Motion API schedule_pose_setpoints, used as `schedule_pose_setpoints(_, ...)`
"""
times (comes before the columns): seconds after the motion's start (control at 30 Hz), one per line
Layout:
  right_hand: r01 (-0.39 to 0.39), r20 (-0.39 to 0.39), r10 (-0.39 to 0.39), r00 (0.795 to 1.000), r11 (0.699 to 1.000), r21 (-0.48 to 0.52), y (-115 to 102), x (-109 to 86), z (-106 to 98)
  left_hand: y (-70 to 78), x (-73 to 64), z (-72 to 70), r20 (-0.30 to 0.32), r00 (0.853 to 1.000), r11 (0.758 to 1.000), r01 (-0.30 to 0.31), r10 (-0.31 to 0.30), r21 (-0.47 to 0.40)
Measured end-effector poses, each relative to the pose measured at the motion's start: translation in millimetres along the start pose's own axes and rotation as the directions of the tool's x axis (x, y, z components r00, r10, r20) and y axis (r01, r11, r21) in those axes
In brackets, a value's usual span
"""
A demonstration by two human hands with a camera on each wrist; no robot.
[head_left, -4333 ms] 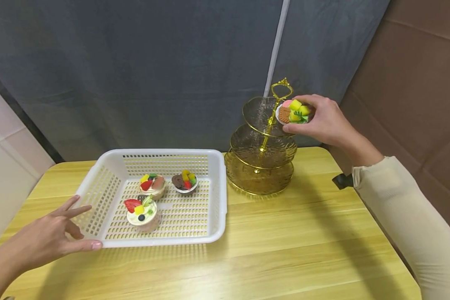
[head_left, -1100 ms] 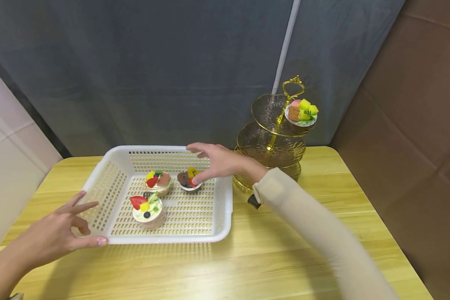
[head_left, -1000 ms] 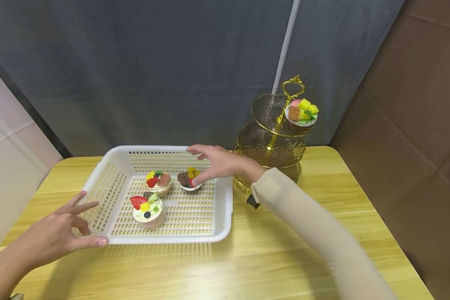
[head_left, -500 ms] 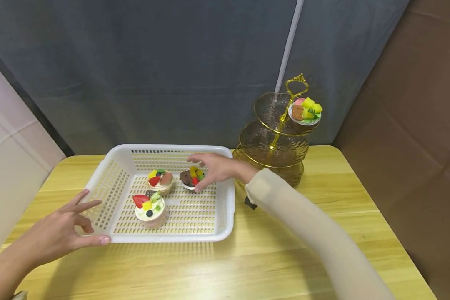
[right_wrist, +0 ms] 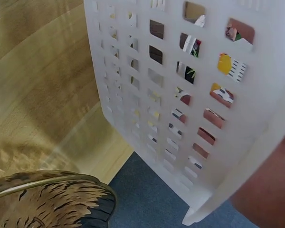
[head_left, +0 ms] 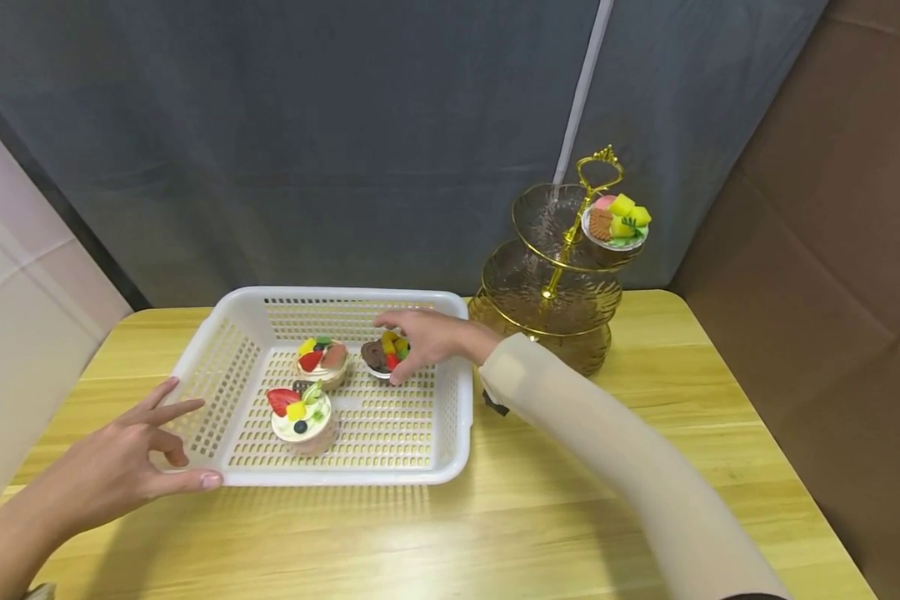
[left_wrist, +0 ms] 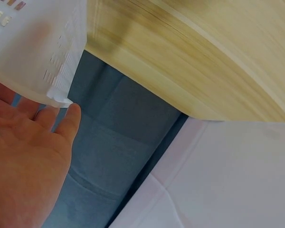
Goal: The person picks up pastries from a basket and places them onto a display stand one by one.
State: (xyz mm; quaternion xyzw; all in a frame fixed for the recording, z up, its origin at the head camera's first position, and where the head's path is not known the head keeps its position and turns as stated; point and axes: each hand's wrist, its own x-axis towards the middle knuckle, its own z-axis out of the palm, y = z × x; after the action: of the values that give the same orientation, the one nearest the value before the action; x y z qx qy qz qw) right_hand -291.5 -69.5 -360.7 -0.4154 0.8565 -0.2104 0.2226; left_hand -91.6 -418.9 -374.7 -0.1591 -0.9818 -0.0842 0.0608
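My right hand (head_left: 427, 342) reaches over the right rim into the white plastic basket (head_left: 330, 477). Its thumb is at the near side of a chocolate cupcake (head_left: 376, 357) topped with fruit, while the fingers spread above and behind it. My left hand (head_left: 123, 467) touches the basket's left side, thumb along the near-left corner and fingers spread; the left wrist view has its fingertips at the rim. Two more fruit-topped cupcakes stand in the basket: one with a strawberry and cream (head_left: 302, 421), another (head_left: 322, 367) behind it. The right wrist view shows mostly the basket's slotted wall (right_wrist: 147, 95).
To the basket's right stands a three-tier stand (head_left: 551, 292) with gold rims and a gold handle. A cupcake with yellow fruit cubes (head_left: 617, 223) sits on its top tier. Wooden tabletop (head_left: 570, 517) lies in front; a grey curtain (head_left: 307, 150) hangs behind.
The yellow-fruit cupcake went from my right hand onto the stand's top tier. That hand moved left into the basket, and its thumb has lowered beside the chocolate cupcake. The left hand stayed at the basket.
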Motion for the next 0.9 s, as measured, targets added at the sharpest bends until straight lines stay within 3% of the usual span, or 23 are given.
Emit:
schedule_pose_setpoints(0.43,-0.054,0.014,0.055,0.998,0.997,-0.051,0,12.6,7,0.6,-1.2,0.1,-0.011,1.000,1.000,-0.005,0.005,0.003)
schedule_pose_setpoints(0.9,-0.060,-0.014,0.059,0.998,0.990,-0.128,2,21.9,15,-0.2,-1.1,1.8,-0.021,1.000,1.000,-0.009,0.009,0.001)
